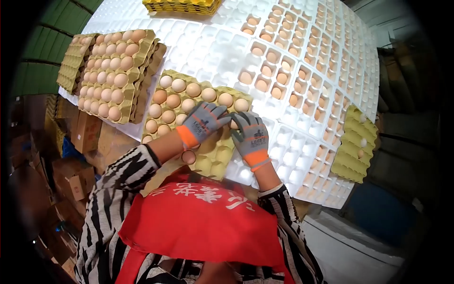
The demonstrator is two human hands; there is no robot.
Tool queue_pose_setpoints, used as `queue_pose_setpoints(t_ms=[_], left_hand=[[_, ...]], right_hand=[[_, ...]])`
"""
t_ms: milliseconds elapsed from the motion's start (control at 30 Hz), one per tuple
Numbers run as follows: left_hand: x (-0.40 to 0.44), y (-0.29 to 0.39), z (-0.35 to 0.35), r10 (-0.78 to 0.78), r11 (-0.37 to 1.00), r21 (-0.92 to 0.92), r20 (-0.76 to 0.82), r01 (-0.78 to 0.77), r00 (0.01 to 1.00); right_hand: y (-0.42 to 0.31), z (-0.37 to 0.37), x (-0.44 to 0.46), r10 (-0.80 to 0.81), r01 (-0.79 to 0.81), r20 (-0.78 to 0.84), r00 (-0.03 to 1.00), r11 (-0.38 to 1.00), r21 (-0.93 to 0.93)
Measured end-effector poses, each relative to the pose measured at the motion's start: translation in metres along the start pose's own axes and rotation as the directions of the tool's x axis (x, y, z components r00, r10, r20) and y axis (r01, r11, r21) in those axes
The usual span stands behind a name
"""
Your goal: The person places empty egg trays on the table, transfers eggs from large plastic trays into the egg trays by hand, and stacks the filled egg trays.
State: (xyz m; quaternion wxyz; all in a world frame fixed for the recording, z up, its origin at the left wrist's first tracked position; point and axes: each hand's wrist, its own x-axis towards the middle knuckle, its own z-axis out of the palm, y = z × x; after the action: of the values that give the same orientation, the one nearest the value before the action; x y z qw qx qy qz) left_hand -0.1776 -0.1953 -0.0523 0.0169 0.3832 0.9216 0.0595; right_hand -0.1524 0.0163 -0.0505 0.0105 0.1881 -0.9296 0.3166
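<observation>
A pulp egg tray [215,161] lies in front of me, with brown eggs in its far and left cups. My left hand [204,123], in a grey glove with an orange cuff, is over the tray, its fingers bent and pointing right. What they hold, if anything, is hidden beneath them. Beside it, my right hand [250,134], gloved alike, is closed on an egg [234,124] at the tray's right side. The fingertips of both hands nearly meet. One more egg [188,157] sits near the tray's front, just below my left wrist.
White foam trays [279,118] cover the table, many cups holding eggs. At the left stands a stack of filled pulp trays [106,71]. A yellow tray stack [182,6] sits at the far edge. At right lies a pulp tray with few eggs [352,146]. Cardboard boxes [85,132] are at left.
</observation>
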Motion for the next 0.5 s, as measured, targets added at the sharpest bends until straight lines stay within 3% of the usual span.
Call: queue_pose_setpoints(t_ms=[67, 100, 133, 167, 200, 233, 267, 300, 333, 367, 400, 467, 500], left_hand=[[-0.001, -0.008, 0.001, -0.036, 0.987, -0.156, -0.068, 0.025, 0.997], [-0.007, -0.010, -0.004, -0.169, 0.890, -0.444, -0.114, 0.102, 0.979], [-0.015, -0.013, -0.012, -0.306, 0.707, -0.693, -0.117, 0.144, 0.945], [-0.021, -0.017, -0.018, -0.427, 0.460, -0.876, -0.076, 0.144, 0.901], [-0.023, -0.022, -0.013, -0.572, 0.180, -0.982, -0.061, 0.053, 0.818], [-0.026, -0.038, -0.019, -0.540, 0.018, -0.997, 0.051, 0.073, 0.840], [-0.026, -0.056, -0.028, -0.493, -0.141, -0.985, 0.156, 0.098, 0.856], [-0.009, -0.051, -0.038, -0.528, 0.301, -0.948, -0.073, 0.106, 0.846], [0.001, -0.047, -0.031, -0.474, 0.406, -0.906, -0.098, 0.119, 0.875], [0.015, -0.044, -0.027, -0.317, 0.738, -0.660, -0.160, 0.137, 0.935], [0.028, -0.041, -0.026, -0.142, 0.947, -0.309, -0.146, 0.091, 0.979], [0.053, -0.035, -0.031, -0.140, 0.967, -0.188, 0.164, 0.170, 0.976], [0.058, -0.037, -0.036, -0.154, 0.973, -0.117, 0.311, 0.199, 0.938]], right_hand=[[-0.001, 0.008, -0.006, 0.201, -0.148, -0.103, 0.974, 0.913, 0.379], [0.001, 0.001, -0.008, 0.384, -0.312, 0.017, 0.923, 0.724, 0.615], [0.013, -0.005, -0.010, 0.468, -0.342, 0.072, 0.881, 0.524, 0.780], [0.019, -0.006, -0.010, 0.489, -0.275, 0.091, 0.868, 0.319, 0.907], [0.021, -0.006, -0.009, 0.510, -0.185, 0.113, 0.853, 0.092, 0.978], [0.014, -0.013, -0.003, 0.484, -0.211, 0.103, 0.869, 0.174, 0.962], [0.007, -0.020, 0.008, 0.515, -0.395, 0.166, 0.841, 0.373, 0.840], [0.006, -0.016, 0.019, 0.387, -0.315, -0.006, 0.922, 0.759, 0.569], [0.003, -0.009, 0.029, 0.185, -0.167, -0.098, 0.978, 0.972, 0.168], [-0.011, -0.006, 0.037, 0.151, -0.158, -0.104, 0.983, 0.986, -0.062], [-0.005, 0.004, 0.043, 0.172, -0.168, -0.014, 0.985, 0.938, -0.304], [0.004, 0.004, 0.044, 0.135, -0.138, -0.028, 0.990, 0.965, -0.223], [0.011, 0.003, 0.042, 0.297, -0.286, -0.063, 0.953, 0.948, 0.143]])
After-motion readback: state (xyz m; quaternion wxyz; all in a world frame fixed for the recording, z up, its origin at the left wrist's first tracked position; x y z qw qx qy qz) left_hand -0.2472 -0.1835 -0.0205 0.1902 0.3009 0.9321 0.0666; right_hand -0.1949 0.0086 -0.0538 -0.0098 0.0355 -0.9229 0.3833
